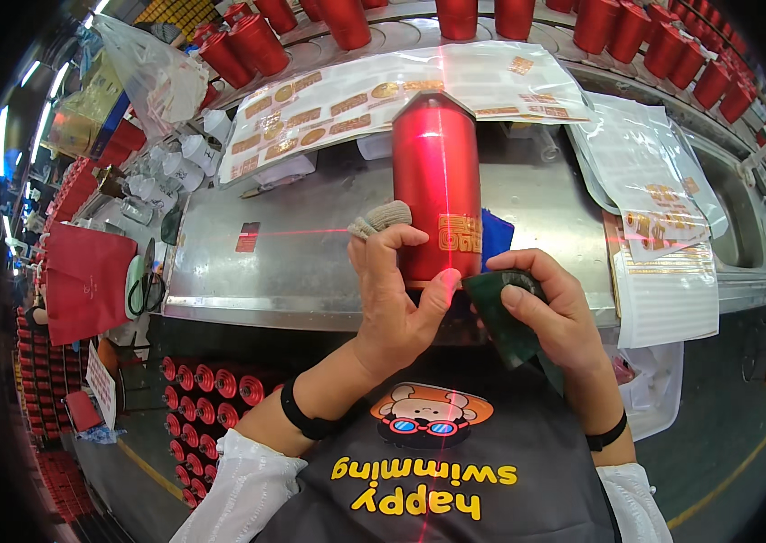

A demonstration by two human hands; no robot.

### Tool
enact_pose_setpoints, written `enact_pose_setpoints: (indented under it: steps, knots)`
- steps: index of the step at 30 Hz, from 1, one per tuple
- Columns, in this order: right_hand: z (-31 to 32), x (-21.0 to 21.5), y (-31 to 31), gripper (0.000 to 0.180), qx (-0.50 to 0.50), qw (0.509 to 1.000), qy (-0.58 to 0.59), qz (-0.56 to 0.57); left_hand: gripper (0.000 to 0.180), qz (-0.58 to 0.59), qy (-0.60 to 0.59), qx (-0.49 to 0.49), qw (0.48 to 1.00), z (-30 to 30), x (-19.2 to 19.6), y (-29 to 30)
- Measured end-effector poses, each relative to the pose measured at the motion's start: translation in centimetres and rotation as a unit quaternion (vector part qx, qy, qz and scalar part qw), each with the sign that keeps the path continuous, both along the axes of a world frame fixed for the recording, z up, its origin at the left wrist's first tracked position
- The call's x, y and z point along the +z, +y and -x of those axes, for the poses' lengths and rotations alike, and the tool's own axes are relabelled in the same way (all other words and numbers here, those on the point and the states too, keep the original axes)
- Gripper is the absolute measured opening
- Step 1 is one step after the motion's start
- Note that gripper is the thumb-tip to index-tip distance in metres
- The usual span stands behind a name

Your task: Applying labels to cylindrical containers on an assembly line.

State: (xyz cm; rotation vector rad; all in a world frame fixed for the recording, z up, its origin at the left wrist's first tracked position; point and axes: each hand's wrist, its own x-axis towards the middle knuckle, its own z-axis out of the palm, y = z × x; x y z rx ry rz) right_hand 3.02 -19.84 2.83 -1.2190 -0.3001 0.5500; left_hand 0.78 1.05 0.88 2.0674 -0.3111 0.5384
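A shiny red metal canister (435,167) with a dark angular end lies in front of me, its gold printed marking near my end. My left hand (392,299) is closed on its near left side, thumb by the near end. A grey knitted covering (383,218) sits at the fingers of that hand. In my right hand (556,312), a dark green flat piece (507,317) is pinched between thumb and fingers, its tip close to the canister's near right edge. Whether it is cloth or plastic I cannot tell. Partly hidden behind the canister is a blue cloth (497,233).
Sheets of gold decals (328,113) lie across the back of the metal table (265,262), with more sheets (663,199) at the right. Red canisters (256,43) line the far side. A red bag (91,282) hangs at the left; a sink (727,199) is at the right.
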Motion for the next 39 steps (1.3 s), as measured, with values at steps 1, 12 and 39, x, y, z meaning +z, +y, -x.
enact_pose_setpoints:
  steps: [1, 12, 39]
  knots:
    - [0.0, 0.2, 0.1, 0.028, 0.002, 1.000, -0.001, 0.001, 0.042, -0.004, 0.003, 0.005, 1.000, 0.1, 0.0, -0.1]
    - [-0.1, -0.1, 0.1, 0.028, 0.000, 1.000, -0.003, 0.004, 0.033, 0.068, -0.060, 0.019, 0.996, 0.6, -1.2, 0.4]
    - [-0.1, -0.6, -1.5, 0.019, -0.111, 0.985, -0.096, 0.086, 0.029, -0.227, -0.246, -0.002, 0.942, 1.4, 0.0, 3.6]
